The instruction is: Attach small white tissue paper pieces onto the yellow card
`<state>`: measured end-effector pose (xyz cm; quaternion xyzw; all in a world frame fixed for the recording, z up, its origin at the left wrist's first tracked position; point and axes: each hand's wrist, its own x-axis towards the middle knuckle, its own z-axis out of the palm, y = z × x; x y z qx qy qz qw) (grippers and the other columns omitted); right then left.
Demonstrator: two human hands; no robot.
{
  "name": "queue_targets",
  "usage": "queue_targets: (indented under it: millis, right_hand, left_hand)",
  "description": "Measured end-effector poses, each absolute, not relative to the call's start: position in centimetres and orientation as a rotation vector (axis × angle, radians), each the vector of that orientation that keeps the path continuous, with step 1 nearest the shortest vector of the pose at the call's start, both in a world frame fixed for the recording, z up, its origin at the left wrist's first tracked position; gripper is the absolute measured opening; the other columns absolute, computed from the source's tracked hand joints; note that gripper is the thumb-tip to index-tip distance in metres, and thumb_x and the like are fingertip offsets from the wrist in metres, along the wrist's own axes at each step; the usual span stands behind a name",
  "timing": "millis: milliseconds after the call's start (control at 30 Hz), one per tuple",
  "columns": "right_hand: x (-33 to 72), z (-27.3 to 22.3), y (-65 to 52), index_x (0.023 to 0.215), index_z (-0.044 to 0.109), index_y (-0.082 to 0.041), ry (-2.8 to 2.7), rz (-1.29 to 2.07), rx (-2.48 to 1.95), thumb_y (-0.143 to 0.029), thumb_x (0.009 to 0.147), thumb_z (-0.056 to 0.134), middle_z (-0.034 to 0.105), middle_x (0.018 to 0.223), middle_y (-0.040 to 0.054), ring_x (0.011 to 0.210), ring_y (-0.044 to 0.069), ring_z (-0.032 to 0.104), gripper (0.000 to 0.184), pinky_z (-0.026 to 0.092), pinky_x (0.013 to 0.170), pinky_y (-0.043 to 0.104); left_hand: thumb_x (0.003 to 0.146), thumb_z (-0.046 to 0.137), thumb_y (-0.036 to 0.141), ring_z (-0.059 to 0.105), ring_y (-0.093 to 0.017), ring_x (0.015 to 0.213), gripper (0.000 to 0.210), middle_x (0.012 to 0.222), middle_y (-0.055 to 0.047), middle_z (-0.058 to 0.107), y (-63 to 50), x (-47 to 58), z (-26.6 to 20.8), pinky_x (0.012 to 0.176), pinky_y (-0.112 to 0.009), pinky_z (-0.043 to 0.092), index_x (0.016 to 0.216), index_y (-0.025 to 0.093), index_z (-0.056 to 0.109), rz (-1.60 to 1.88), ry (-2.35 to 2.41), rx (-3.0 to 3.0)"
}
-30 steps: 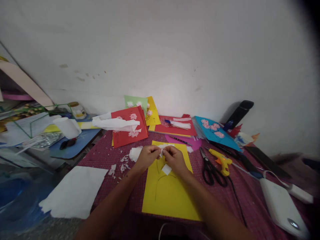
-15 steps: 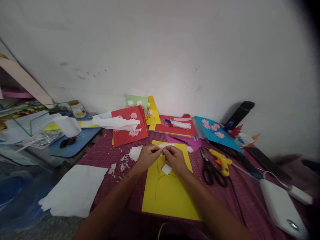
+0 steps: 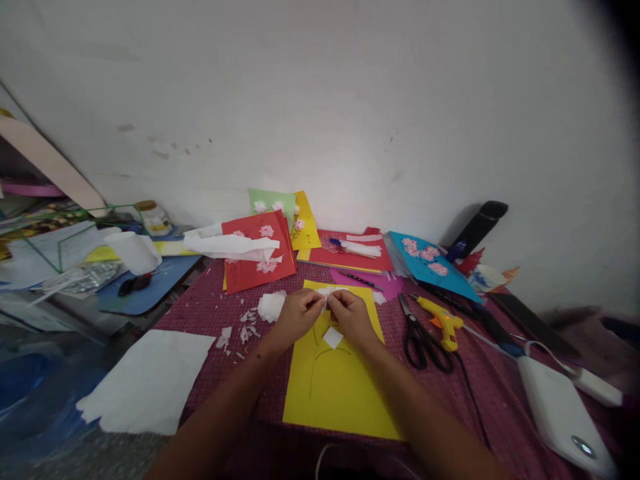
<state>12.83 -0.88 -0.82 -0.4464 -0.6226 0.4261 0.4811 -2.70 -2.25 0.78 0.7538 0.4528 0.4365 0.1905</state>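
Observation:
My left hand (image 3: 301, 311) and my right hand (image 3: 351, 315) meet above the upper part of a yellow paper sheet (image 3: 345, 393). Thumb and forefinger of each are pinched on a small piece of white tissue paper (image 3: 326, 301), mostly covered by the fingertips. Curved dark lines are drawn on the yellow sheet. A small white paper square (image 3: 333, 337) lies on it, just below my right hand. More white paper (image 3: 333, 291) shows behind my fingers at the sheet's top edge. A white tissue stack (image 3: 271, 307) rests left of my left hand.
Scissors (image 3: 417, 340) and a yellow glue gun (image 3: 445, 322) lie at right, near a white power bank (image 3: 565, 413). Torn scraps (image 3: 249, 327) and a large white sheet (image 3: 150, 380) are at left. Red cards (image 3: 260, 267) and a blue card (image 3: 433, 267) with pink flowers stand behind.
Both hands stay at nearly the same spot, their fingertips shifting slightly around the small tissue piece. The whole view has moved by a tiny amount.

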Motion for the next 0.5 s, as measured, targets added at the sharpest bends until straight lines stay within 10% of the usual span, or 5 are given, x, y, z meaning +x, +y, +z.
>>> queue_targets:
  millis: [500]
  right_hand:
    - [12.79,-1.21,-0.59,0.066,0.054,-0.018,-1.447,1.198,-1.063,-0.035,0.081,0.053,0.049,0.049,-0.0041,0.043,0.01,0.042,0.023,0.031,0.041,0.021]
  left_hand:
    - [0.088,0.045,0.03,0.052,-0.013,0.066,0.022,0.068,0.001,0.059,-2.25,-2.73,0.65,0.062,-0.023,0.039,0.077,0.017,0.06,1.149,1.243,1.884]
